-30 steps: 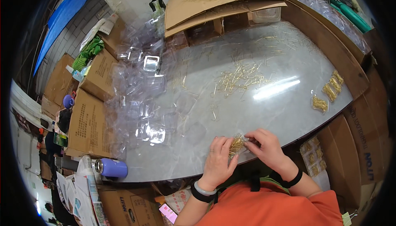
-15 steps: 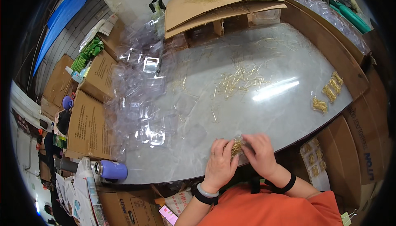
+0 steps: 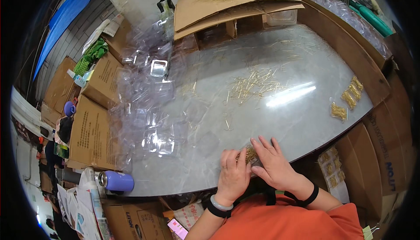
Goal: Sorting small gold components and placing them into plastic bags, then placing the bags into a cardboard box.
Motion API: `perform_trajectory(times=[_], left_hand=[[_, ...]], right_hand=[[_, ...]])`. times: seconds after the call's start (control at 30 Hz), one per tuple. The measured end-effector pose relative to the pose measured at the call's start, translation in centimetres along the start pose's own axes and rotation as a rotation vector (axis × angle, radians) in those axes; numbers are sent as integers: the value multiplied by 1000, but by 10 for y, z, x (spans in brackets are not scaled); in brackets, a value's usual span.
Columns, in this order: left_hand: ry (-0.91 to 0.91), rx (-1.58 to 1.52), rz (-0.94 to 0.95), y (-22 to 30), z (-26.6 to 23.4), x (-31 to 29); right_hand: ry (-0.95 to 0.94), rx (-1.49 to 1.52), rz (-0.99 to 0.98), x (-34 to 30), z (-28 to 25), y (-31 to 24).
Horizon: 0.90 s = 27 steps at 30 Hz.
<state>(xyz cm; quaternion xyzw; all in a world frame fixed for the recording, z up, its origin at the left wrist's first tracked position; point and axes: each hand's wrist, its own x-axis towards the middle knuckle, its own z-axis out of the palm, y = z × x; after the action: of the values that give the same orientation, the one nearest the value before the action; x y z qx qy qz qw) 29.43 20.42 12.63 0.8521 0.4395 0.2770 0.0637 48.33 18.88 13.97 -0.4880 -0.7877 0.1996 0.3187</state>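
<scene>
One gray surface (image 3: 284, 124) is standing among cartons (image 3: 92, 130). By its near edge, my left hand (image 3: 232, 176) is curling over a golden wire bundle (image 3: 249, 154), my right hand (image 3: 276, 165) spreading beside it; I'm not discerning where its long axis is pointing.

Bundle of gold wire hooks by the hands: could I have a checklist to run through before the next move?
1. Left hand touching the bundle of gold wire hooks: ok.
2. Right hand beside it, fingers extended: ok.
3. Bundle sealed in plastic: cannot tell; hands hide much of it.
4. Loose gold wire hooks gathered: not ok, scattered on the grey table.
5. Other gold bundles clear of both hands: ok.
</scene>
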Motion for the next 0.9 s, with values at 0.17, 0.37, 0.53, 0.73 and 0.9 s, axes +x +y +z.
perform_trajectory(times=[0.17,0.37,0.53,0.73,0.9], left_hand=[[74,-67,21,-3,2,-2],[109,-274,85,-13,-2,3],[267,-145,-176,-6,1,-10],[123,-191,-189,13,3,-6],[106,-166,-114,16,8,7]], right_hand=[[2,-59,-76,7,-3,2],[114,64,-10,36,-13,23],[157,135,238,20,-25,11],[265,233,437,-19,-9,-1],[241,280,313,-25,-3,-14]])
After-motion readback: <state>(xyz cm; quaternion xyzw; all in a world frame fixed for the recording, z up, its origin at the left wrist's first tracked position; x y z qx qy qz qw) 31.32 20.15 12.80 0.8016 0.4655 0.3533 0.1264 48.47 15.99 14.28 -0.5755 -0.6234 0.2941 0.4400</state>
